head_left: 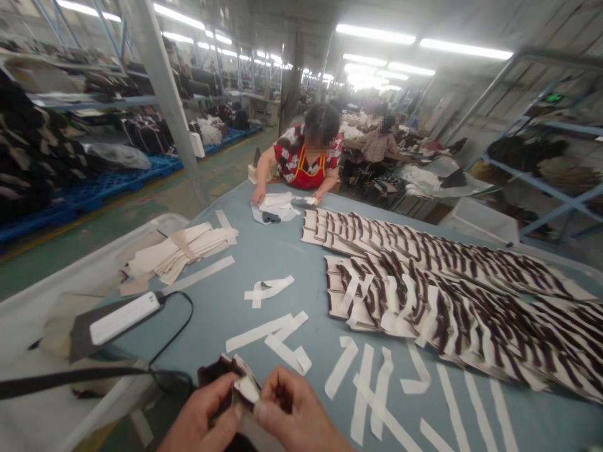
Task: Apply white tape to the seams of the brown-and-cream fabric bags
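Both my hands meet at the bottom edge of the view over the blue-grey table (277, 251). My left hand (202, 417) and my right hand (292, 414) pinch a small dark brown and cream leather piece (235, 380) between thumbs and fingers. White paper strips (287, 342) lie scattered just beyond my hands. To the right, long overlapping rows of matching brown and cream pieces (447, 295) cover the table.
A white power strip (125, 317) with a black cable lies at the left, beside a stack of beige pieces (181, 251). Across the table a person in a red apron (306, 163) handles white material. Shelving and blue pallets (117, 182) stand at the left.
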Available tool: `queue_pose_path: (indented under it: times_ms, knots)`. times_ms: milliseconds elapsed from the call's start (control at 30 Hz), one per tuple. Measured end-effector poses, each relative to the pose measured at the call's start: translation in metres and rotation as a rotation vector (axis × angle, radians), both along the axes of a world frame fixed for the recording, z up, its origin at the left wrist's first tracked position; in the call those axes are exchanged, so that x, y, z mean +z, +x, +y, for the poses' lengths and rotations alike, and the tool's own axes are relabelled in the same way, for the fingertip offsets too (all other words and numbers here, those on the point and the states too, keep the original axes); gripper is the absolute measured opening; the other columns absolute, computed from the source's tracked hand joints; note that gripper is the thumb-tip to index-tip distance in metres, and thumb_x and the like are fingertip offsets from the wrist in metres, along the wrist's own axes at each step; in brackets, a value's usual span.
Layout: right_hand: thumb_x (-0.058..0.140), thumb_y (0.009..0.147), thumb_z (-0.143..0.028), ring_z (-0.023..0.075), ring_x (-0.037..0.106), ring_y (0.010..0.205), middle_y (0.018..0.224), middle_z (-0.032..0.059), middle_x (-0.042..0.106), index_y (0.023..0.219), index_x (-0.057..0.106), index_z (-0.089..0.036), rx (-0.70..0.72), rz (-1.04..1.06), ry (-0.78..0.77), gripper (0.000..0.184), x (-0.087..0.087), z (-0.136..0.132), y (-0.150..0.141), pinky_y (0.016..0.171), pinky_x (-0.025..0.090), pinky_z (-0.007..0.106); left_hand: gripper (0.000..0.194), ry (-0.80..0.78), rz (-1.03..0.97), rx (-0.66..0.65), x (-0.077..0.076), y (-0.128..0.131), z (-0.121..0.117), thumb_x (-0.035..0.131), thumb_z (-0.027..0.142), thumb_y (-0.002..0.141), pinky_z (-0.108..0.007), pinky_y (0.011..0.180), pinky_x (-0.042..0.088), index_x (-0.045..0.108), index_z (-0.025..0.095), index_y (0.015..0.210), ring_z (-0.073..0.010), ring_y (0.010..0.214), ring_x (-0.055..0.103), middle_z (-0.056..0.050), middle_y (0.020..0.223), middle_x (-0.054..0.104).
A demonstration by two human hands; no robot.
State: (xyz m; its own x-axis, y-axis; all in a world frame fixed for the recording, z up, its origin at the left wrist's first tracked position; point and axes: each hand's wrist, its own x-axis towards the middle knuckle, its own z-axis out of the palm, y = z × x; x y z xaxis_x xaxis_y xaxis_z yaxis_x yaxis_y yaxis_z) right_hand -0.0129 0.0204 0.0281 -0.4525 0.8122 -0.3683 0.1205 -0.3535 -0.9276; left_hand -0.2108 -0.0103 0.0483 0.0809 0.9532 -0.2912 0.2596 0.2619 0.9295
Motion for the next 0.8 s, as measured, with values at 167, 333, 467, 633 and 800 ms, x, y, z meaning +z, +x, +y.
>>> queue_pose_path:
  times_ms: [167,333,467,633,800]
  knots:
    - [0.082,0.081,-0.078,0.0099,0.035,0.061,0.067,-0.0079,0.045,0.081,0.054,-0.022,0.131,0.125,-0.078,0.062,0.040,0.018,0.000,0.058,0.027,0.026,0.036,0.037,0.006,-0.060,0.034,-0.009,0.008,0.061,0.050,0.100,-0.028,0.075,0.055,0.076,0.018,0.092,-0.0237,0.084,0.069,-0.005,0.088,0.077]
    - [0.080,0.077,-0.087,0.0101,0.036,0.060,0.067,-0.0073,0.046,0.082,0.054,-0.022,0.213,0.170,-0.121,0.070,0.052,0.027,-0.006,0.056,0.026,0.025,0.032,0.028,-0.038,-0.035,0.051,-0.014,0.006,0.062,0.047,0.098,-0.027,0.073,0.053,0.075,0.018,0.099,-0.0215,0.083,0.066,-0.003,0.089,0.075]
    - [0.077,0.085,-0.078,0.0106,0.035,0.062,0.068,-0.0071,0.044,0.081,0.053,-0.022,0.226,0.130,-0.060,0.061,0.055,0.026,-0.013,0.058,0.027,0.026,0.034,0.034,-0.041,-0.004,0.054,-0.019,0.000,0.057,0.048,0.102,-0.025,0.071,0.050,0.074,0.020,0.093,-0.0195,0.080,0.062,-0.001,0.085,0.071]
    - [0.064,0.097,-0.056,0.0121,0.037,0.064,0.069,-0.0062,0.044,0.079,0.051,-0.023,0.167,-0.017,0.123,0.040,0.057,0.023,-0.022,0.060,0.029,0.028,0.038,0.020,-0.015,-0.005,0.055,-0.023,0.003,0.055,0.051,0.100,-0.025,0.067,0.047,0.072,0.020,0.089,-0.0191,0.077,0.059,-0.001,0.082,0.066]
    - [0.060,0.100,-0.051,0.0133,0.042,0.067,0.070,-0.0053,0.047,0.080,0.053,-0.022,0.133,-0.093,0.173,0.036,0.052,0.015,-0.026,0.063,0.031,0.028,0.041,0.035,0.052,0.023,0.047,-0.021,0.007,0.063,0.056,0.097,-0.023,0.063,0.047,0.071,0.019,0.082,-0.0172,0.071,0.057,0.000,0.075,0.063]
